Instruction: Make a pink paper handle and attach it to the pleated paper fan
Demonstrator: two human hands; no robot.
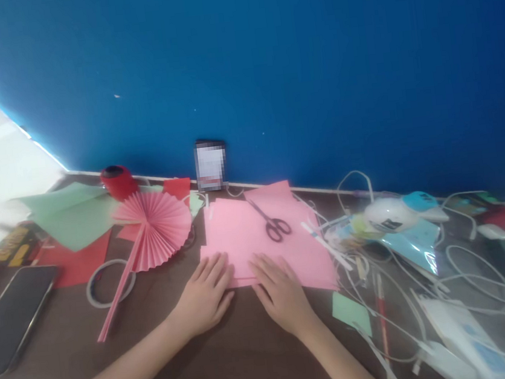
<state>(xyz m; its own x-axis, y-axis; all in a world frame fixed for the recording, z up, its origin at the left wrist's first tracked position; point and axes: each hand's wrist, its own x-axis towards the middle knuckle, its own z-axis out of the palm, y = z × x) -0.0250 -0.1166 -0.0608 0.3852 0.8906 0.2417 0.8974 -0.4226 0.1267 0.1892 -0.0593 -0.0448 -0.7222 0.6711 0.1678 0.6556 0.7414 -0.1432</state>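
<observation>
Several sheets of pink paper (243, 227) lie stacked, slightly askew, on the dark table in front of me. My left hand (207, 292) rests flat on their near left corner, fingers stretched out. Beside it, my right hand (278, 290) lies on the near edge of the same paper, fingers spread. Dark-handled scissors (277, 228) lie on the sheets beyond my right hand, touched by neither hand. Left of the paper is a pleated pink paper fan (161, 230) with a long pink handle, lying partly over a roll of tape (91, 290).
A phone (14, 320) lies at the left, near green paper (73, 219) and red paper (83, 263). A red cylindrical object (119, 183) stands behind the fan. Another device (211, 165) leans against the blue wall. White cables (411, 299) and plastic packets (392, 216) clutter the right side.
</observation>
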